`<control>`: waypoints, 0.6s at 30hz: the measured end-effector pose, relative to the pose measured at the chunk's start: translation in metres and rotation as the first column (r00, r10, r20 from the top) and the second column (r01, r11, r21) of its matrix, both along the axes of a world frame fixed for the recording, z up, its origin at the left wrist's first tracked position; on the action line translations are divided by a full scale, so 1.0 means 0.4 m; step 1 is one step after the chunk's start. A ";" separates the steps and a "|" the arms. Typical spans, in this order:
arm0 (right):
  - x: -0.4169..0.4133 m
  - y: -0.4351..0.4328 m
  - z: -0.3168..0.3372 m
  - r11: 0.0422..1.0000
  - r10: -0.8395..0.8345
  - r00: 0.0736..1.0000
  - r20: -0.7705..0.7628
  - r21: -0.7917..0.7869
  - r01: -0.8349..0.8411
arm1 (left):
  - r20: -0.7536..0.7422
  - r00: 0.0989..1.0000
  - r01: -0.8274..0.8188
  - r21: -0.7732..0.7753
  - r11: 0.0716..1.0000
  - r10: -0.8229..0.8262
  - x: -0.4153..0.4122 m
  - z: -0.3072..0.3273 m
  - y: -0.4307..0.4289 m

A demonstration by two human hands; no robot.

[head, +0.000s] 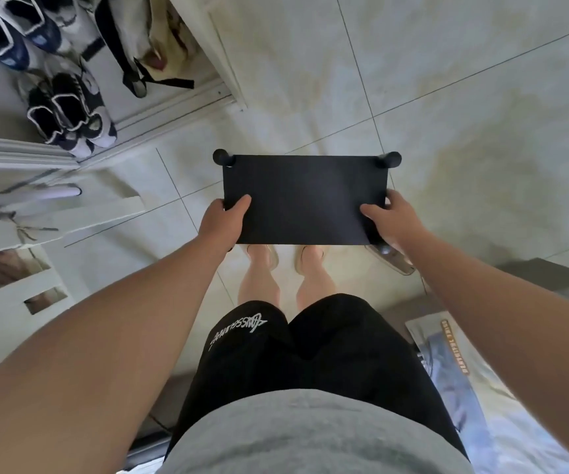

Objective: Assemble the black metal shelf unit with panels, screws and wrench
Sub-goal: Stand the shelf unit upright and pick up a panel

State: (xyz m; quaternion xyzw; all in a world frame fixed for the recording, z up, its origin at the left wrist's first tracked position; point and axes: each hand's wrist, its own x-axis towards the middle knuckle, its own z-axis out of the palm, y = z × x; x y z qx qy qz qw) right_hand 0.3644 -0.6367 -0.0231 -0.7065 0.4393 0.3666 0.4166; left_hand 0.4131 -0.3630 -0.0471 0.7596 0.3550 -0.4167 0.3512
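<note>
- Cream floor tiles (447,97) spread under everything; shoes (67,111) sit in an open cupboard well off to the left.
- Black shelf unit (305,200) is out in front of the person's feet, its top panel level and facing up; whether its legs touch the floor I cannot tell.
- Left hand (225,217) grips the left short edge, right hand (391,217) the right, fingers curled round the rim with thumbs lying on top.
- Round black knobs (221,157) poke out at both far corners.
- Assembly looks near done to me; keep the grip even and the panel flat, and set all legs down together so no joint twists.
</note>
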 end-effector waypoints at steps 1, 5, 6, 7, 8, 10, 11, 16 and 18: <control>0.003 0.003 -0.008 0.999 -0.033 0.999 -0.006 0.003 0.033 | -0.008 1.000 0.009 -0.006 1.000 -0.009 0.004 -0.003 0.002; 0.017 0.020 0.001 0.992 -0.123 0.992 -0.035 0.006 0.123 | -0.037 0.999 0.001 -0.029 1.000 -0.002 0.021 0.014 0.009; 0.019 0.023 0.011 0.989 -0.145 0.989 -0.037 0.004 0.145 | -0.037 0.999 -0.003 -0.037 0.999 0.001 0.025 0.024 0.013; 0.022 0.027 0.022 0.986 -0.168 0.985 -0.029 0.005 0.168 | -0.028 1.000 0.000 -0.046 0.999 -0.001 0.029 0.034 0.017; 0.026 0.033 0.039 0.981 -0.195 0.981 -0.014 0.010 0.195 | -0.011 1.000 0.012 -0.056 0.998 -0.013 0.034 0.047 0.023; 0.037 0.047 0.079 0.970 -0.244 0.969 0.043 0.019 0.244 | 0.040 0.999 0.035 -0.071 0.997 -0.033 0.050 0.082 0.036; 0.043 0.056 0.104 0.965 -0.264 0.961 0.082 0.021 0.263 | 0.064 0.997 0.041 -0.079 0.996 -0.036 0.059 0.103 0.044; 0.067 0.085 0.230 0.947 -0.315 0.917 0.243 0.016 0.321 | 0.155 0.988 0.039 -0.140 0.989 -0.017 0.114 0.225 0.085; 0.074 0.092 0.278 0.931 -0.357 0.888 0.288 0.034 0.363 | 0.183 0.983 0.040 -0.184 0.982 -0.006 0.133 0.267 0.097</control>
